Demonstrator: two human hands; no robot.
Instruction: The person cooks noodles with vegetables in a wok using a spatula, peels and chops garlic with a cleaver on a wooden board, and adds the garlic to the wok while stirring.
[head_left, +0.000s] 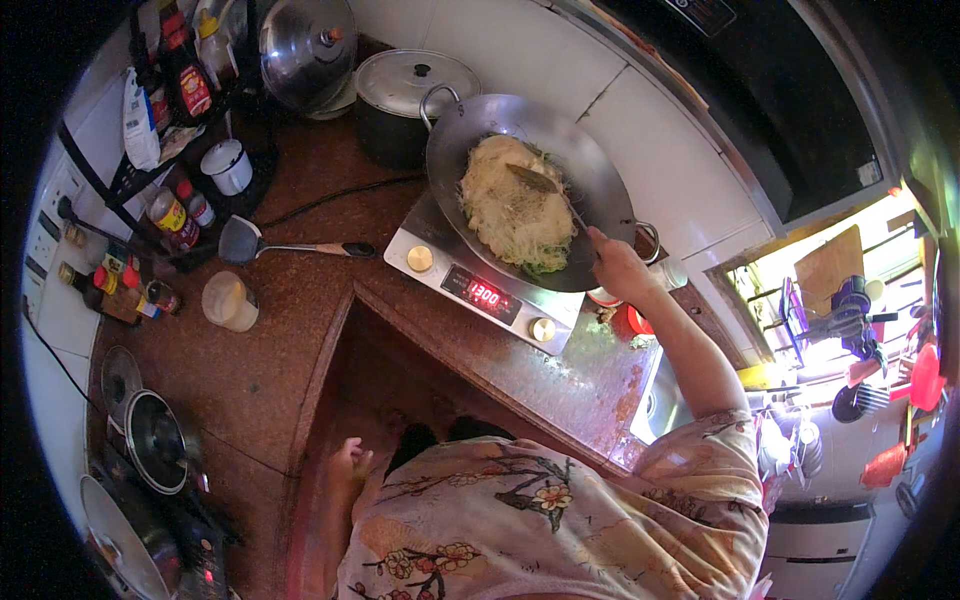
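Note:
A large metal wok (600, 187) with two loop handles rests on a silver induction cooker (480, 292) with a lit red display. Pale thin noodles (502, 202) with green shreds lie in it. My right hand (620, 264), at the wok's right rim, is closed around the handle of a cooking spatula (531, 178), whose blade is on top of the noodles. My left hand (351, 459) hangs low beside my body, in front of the counter's edge, with fingers loosely bent and nothing seen in it. A second spatula (292, 247) lies on the counter left of the cooker.
Behind the wok stands a lidded dark pot (390, 127). Left are a plastic tub (230, 301), a white enamel mug (226, 166), sauce bottles (174, 217) and a black rack (97, 176). A small pan (156, 442) sits lower left, a sink (664, 401) lower right. A black cord crosses the counter.

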